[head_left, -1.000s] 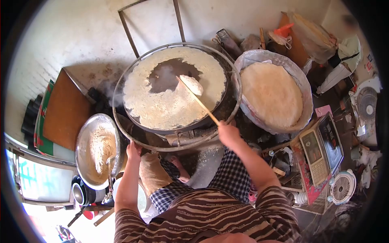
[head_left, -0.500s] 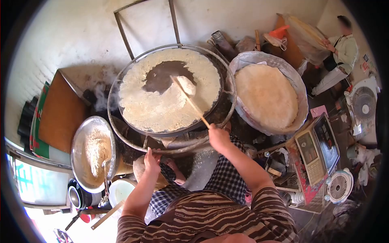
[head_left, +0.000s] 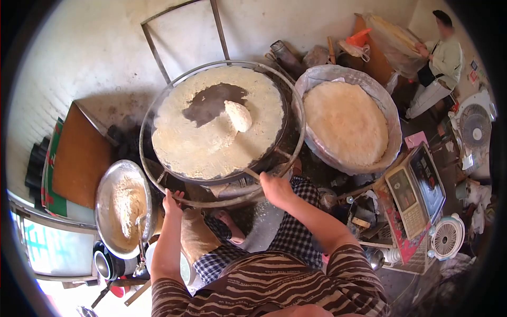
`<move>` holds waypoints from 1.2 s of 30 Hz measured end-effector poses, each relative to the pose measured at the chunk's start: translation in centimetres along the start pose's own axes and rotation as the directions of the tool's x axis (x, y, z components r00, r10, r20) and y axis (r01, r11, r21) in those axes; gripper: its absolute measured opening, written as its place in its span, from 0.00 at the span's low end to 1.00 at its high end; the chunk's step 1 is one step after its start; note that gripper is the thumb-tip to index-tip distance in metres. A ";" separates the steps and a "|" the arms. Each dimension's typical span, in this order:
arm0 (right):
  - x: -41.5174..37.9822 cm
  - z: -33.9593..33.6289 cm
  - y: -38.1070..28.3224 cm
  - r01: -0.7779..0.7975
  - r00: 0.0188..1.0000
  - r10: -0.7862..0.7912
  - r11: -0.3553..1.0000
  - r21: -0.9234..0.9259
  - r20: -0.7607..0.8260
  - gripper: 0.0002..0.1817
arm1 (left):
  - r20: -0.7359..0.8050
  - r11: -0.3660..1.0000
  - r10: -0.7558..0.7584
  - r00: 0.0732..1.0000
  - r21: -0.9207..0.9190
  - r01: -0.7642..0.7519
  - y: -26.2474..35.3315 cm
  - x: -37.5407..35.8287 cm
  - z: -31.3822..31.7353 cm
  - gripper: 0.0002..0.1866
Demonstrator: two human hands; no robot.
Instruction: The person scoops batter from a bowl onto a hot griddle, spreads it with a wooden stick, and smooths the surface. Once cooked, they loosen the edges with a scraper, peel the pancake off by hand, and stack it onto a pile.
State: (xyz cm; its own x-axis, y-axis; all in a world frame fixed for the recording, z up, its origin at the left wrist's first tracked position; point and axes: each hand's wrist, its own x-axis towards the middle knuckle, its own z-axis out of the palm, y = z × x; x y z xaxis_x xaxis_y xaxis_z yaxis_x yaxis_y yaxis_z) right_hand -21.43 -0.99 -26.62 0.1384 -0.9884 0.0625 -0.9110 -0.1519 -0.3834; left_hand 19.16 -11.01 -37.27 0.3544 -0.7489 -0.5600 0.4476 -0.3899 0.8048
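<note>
A round griddle [head_left: 208,105] carries a thin layer of pale batter [head_left: 179,137], with a dark bare patch near its middle. On that layer, right of the patch, sits a lump of dough [head_left: 238,116]. My right hand [head_left: 275,190] is closed around a wooden stick [head_left: 252,173] at the griddle's near right edge; most of the stick is blurred. My left hand [head_left: 172,202] grips the metal ring [head_left: 222,202] around the griddle at its near left side.
A steel bowl [head_left: 100,198] of wet dough stands left. On the right, a plastic-lined basket [head_left: 302,87] holds a large round flatbread [head_left: 346,124]. Farther right are a scale [head_left: 405,198], a white fan [head_left: 448,238] and a person [head_left: 441,66] holding a plastic-wrapped stack.
My right hand has drawn back left and down with the stick. The dough lump has shifted slightly down-left and the bare patch has narrowed. My left hand has slid left along the ring.
</note>
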 end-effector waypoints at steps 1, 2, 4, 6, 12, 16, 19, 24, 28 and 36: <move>-0.7 0.4 0.2 0.159 0.986 -0.163 0.978 -0.137 -0.020 0.07 | 0.045 0.999 -0.019 0.999 0.049 0.016 -0.4 -0.5 0.0 0.28; -1.3 0.3 1.1 0.076 0.997 -0.075 0.983 -0.165 0.014 0.07 | 0.066 0.999 -0.047 0.997 0.029 0.046 -1.1 -1.1 -0.1 0.28; -1.5 -1.2 3.3 -0.093 0.992 0.110 0.967 -0.236 0.061 0.08 | 0.123 0.995 -0.101 0.987 -0.012 0.103 -2.2 -3.0 0.5 0.28; -0.8 -4.0 6.3 -0.242 0.968 0.251 0.924 -0.295 -0.010 0.09 | 0.155 0.993 -0.115 0.981 0.010 0.115 -3.3 -6.0 1.4 0.28; 1.8 -1.5 1.1 -0.318 0.946 0.319 0.948 -0.022 0.052 0.10 | 0.080 0.987 -0.078 0.994 -0.132 0.088 -6.9 -8.9 3.9 0.20; -1.9 -0.9 2.0 0.163 0.984 -0.176 0.924 -0.347 -0.008 0.07 | 0.213 0.990 -0.138 0.967 -0.004 0.142 -3.5 -5.7 0.3 0.20; -1.8 -3.0 6.5 -0.171 0.985 0.157 0.949 -0.264 -0.073 0.08 | 0.191 0.993 0.017 0.981 0.109 -0.039 -3.1 1.1 -2.7 0.19; 1.8 -1.3 2.7 -0.350 0.937 0.350 0.936 -0.031 0.017 0.12 | 0.075 0.990 0.056 0.996 0.126 -0.065 -1.5 10.1 -5.7 0.29; -0.5 0.8 1.0 0.067 0.997 -0.072 0.990 -0.128 -0.036 0.10 | 0.052 0.997 -0.003 0.999 0.077 -0.001 -2.2 7.1 -3.8 0.39; -0.3 -3.0 6.2 -0.204 0.973 0.184 0.967 -0.153 -0.135 0.08 | 0.280 0.962 -0.271 0.921 0.052 0.267 -4.2 -7.1 1.6 0.30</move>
State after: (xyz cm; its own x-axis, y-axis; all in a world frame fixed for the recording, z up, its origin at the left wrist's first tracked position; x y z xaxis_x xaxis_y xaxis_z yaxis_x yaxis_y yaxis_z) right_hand -28.30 -1.63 -26.28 -0.0859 -0.9897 0.1149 -0.9685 0.0558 -0.2427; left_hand 13.45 -4.88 -36.35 -0.0251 -0.7343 -0.6784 0.4822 -0.6033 0.6352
